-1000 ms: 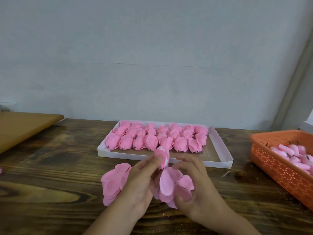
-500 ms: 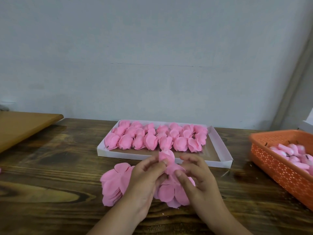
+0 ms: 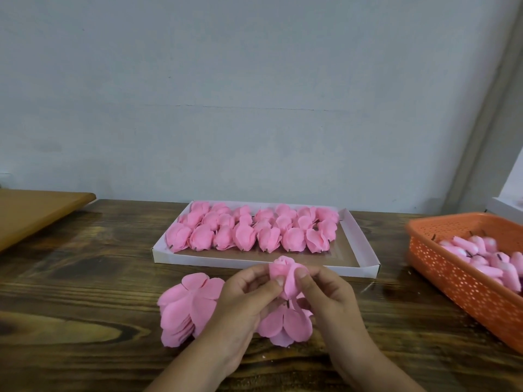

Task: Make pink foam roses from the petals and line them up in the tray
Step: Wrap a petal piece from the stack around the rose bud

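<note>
Pinching tight, left hand (image 3: 243,295) and right hand (image 3: 328,292) both grip the half-wrapped pink foam rose (image 3: 285,274) at lower centre. Loose pink foam petals (image 3: 285,325) hang just beneath the fingers.

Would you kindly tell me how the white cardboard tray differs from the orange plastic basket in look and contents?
The white cardboard tray is shallow with plain solid walls; the orange plastic basket is deeper with perforated walls. The tray holds finished pink foam roses lined up in neat rows; the basket holds pale pink buds heaped loosely. The tray sits centred, the basket at the right edge. Both rest on the dark wooden table.
</note>
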`<control>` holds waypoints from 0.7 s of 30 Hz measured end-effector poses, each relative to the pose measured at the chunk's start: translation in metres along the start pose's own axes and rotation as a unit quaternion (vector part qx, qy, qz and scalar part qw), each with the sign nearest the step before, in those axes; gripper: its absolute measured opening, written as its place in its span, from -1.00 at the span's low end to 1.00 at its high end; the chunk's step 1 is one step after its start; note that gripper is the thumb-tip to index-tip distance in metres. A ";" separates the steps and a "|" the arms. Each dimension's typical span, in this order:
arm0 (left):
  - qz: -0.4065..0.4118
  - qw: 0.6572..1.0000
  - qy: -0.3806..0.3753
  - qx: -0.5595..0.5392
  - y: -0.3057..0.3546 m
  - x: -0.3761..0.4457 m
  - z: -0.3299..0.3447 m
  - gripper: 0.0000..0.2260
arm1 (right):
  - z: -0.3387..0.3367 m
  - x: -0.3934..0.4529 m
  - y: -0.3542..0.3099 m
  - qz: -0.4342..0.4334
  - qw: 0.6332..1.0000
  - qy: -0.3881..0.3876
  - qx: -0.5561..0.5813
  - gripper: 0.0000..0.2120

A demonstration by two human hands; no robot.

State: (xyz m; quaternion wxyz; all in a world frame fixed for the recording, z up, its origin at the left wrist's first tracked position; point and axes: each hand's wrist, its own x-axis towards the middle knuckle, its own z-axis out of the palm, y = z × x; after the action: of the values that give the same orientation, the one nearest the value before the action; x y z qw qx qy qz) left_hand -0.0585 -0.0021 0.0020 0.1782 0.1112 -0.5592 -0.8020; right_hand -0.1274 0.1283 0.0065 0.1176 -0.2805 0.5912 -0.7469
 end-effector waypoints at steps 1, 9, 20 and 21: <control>0.007 1.000 -0.003 0.011 0.000 0.000 0.001 -0.77 | 0.001 0.000 0.000 -0.005 1.000 0.005 -0.002 -0.76; 0.041 0.996 -0.036 0.073 -0.004 -0.001 0.002 -0.67 | -0.001 0.002 0.006 -0.028 0.997 0.048 -0.047 -0.86; 0.058 0.992 0.003 0.108 -0.004 -0.004 0.001 -0.77 | -0.003 0.001 0.003 -0.013 0.997 0.053 -0.057 -0.91; 0.055 0.993 0.011 0.101 -0.004 -0.003 0.000 -0.75 | -0.004 0.001 0.003 0.002 0.997 0.053 -0.047 -0.85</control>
State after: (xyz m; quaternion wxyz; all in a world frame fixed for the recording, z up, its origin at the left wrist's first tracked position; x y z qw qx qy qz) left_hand -0.0564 0.0004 -0.0014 0.2163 0.1063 -0.6407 -0.7289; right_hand -0.1313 0.1304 0.0033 0.0743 -0.2441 0.6318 -0.7319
